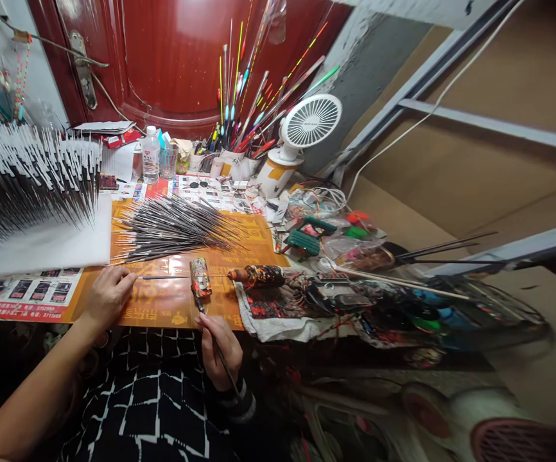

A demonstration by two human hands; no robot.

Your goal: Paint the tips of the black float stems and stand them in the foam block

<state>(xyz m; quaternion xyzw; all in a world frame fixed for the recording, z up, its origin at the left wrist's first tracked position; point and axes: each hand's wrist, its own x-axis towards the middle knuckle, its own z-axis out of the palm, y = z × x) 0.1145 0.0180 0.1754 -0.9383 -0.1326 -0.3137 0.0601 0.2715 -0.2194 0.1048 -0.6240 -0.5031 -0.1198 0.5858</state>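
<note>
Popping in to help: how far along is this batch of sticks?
Done, it seems: the white-tipped sticks standing in the foam board. In hand: the left hand holds one thin stick, and the right hand holds a brush beside a paint-spattered box. Left, probably: the loose pile of dark sticks on the orange mat, which look unpainted.

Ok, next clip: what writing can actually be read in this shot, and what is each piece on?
"3752594": small digits on the red strip of the printed sheet, lower left; best reading, not certain.
"3713449": on the same strip, further right; last digits uncertain.
Large characters on the orange mat: too blurred to read.
Label on the water bottle: too small to read.
Lettering on the white fan: too small to read.
</note>
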